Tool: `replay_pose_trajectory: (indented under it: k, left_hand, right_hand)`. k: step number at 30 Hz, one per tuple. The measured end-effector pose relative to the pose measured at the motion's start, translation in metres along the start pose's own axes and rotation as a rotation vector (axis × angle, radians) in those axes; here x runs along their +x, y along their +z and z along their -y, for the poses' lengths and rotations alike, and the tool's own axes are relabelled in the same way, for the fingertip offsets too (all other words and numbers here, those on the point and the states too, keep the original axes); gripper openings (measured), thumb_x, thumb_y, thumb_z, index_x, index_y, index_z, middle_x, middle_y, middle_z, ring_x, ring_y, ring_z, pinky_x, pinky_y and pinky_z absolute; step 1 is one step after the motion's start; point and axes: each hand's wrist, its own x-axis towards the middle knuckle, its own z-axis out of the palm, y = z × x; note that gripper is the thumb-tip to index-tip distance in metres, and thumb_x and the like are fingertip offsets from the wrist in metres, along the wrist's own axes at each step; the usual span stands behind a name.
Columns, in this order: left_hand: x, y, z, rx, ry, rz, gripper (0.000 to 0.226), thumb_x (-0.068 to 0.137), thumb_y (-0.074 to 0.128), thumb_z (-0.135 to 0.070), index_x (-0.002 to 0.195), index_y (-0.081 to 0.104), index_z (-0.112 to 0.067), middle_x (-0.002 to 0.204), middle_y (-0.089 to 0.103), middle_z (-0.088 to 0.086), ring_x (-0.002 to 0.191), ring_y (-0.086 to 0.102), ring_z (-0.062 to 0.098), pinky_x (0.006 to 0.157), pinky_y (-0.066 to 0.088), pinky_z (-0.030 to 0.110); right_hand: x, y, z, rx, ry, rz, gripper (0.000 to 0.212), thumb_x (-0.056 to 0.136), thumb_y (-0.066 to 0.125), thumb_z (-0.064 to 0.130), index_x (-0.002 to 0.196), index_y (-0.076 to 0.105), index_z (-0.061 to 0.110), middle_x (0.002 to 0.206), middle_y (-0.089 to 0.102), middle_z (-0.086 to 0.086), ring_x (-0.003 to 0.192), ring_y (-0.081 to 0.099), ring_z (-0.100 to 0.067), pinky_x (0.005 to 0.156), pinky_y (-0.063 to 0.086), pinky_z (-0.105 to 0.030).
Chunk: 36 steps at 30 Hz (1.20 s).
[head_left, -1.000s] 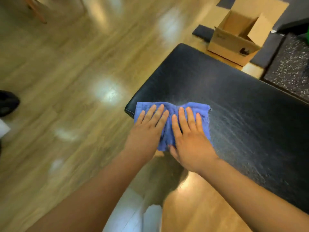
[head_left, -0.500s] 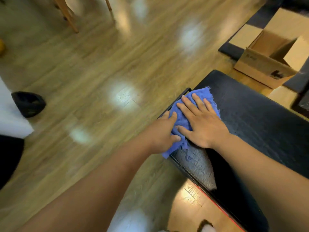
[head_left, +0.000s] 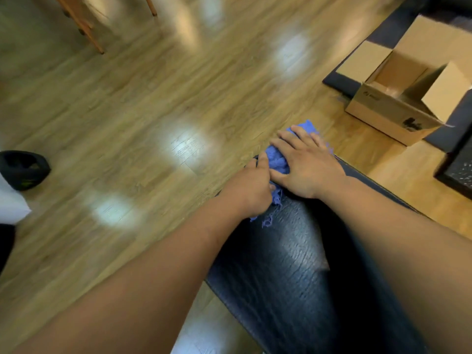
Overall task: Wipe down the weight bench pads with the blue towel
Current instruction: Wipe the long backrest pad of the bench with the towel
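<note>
The black padded weight bench (head_left: 293,256) runs from the lower right up toward the middle. The blue towel (head_left: 277,159) lies bunched at the bench's far end, with frayed threads hanging over the left edge. My right hand (head_left: 306,167) presses flat on top of the towel, fingers spread. My left hand (head_left: 249,189) grips the towel's near left part at the bench's side edge, fingers curled into the cloth. Most of the towel is hidden under both hands.
An open cardboard box (head_left: 408,98) stands on the wooden floor (head_left: 153,111) beyond the bench, beside dark floor mats (head_left: 454,164). A black shoe (head_left: 23,169) sits at the far left. Wooden furniture legs (head_left: 84,26) stand at the top left.
Both hands slid the towel along the pad to its far end. The towel went from spread flat to bunched up. My left hand curled around it at the bench's edge.
</note>
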Motion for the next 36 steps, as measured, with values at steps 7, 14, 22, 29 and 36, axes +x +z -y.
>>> replay_pose_trajectory:
  k: [7,14,22,29,36]
  left_hand:
    - [0.049,-0.006,-0.061,0.195,0.062,0.047,0.067,0.096,0.047,-0.022,0.151,0.010,-0.017,0.160,-0.003,0.010,0.144,0.007,0.037,0.116,0.013,0.044]
    - [0.059,0.020,-0.150,0.496,0.363,0.257,0.004,0.093,0.047,-0.021,0.096,0.050,-0.023,0.098,0.059,-0.002,0.112,0.051,0.024,0.111,0.017,0.050]
    - [0.003,0.111,-0.192,0.392,0.621,0.037,0.048,0.098,0.031,-0.026,0.145,0.028,-0.016,0.155,0.025,0.000,0.143,0.011,0.027,0.113,-0.010,0.052]
    - [-0.018,0.111,-0.142,0.412,0.507,-0.142,0.061,0.094,0.016,-0.031,0.151,0.010,-0.011,0.160,0.005,0.009,0.147,0.000,0.026,0.116,0.000,0.047]
    - [-0.055,0.100,-0.129,0.348,0.345,-0.042,0.063,0.095,0.037,-0.023,0.152,0.011,-0.021,0.161,-0.002,0.000,0.147,-0.006,0.024,0.116,-0.002,0.046]
  right_hand:
    - [-0.024,-0.010,-0.043,0.211,0.348,-0.071,0.047,0.094,0.037,0.050,0.124,0.048,0.015,0.116,0.062,-0.015,0.105,0.056,-0.035,0.073,0.037,-0.036]
    - [-0.121,-0.015,-0.085,0.194,0.500,-0.032,0.041,0.101,0.025,0.038,0.113,0.054,0.012,0.109,0.063,-0.015,0.098,0.059,-0.034,0.067,0.034,-0.032]
    - [-0.227,-0.006,-0.116,0.086,0.653,-0.039,0.038,0.098,0.026,0.040,0.120,0.047,0.018,0.117,0.058,-0.011,0.108,0.054,-0.030,0.081,0.038,-0.036]
    - [-0.204,0.012,-0.076,-0.063,0.654,-0.046,0.064,0.093,0.015,0.047,0.151,0.004,0.021,0.156,0.017,-0.016,0.143,0.011,-0.031,0.113,0.006,-0.054]
    - [-0.226,0.014,-0.059,0.037,0.448,-0.004,0.061,0.099,0.020,0.045,0.151,-0.003,0.023,0.159,-0.014,-0.010,0.144,-0.017,-0.028,0.115,-0.012,-0.049]
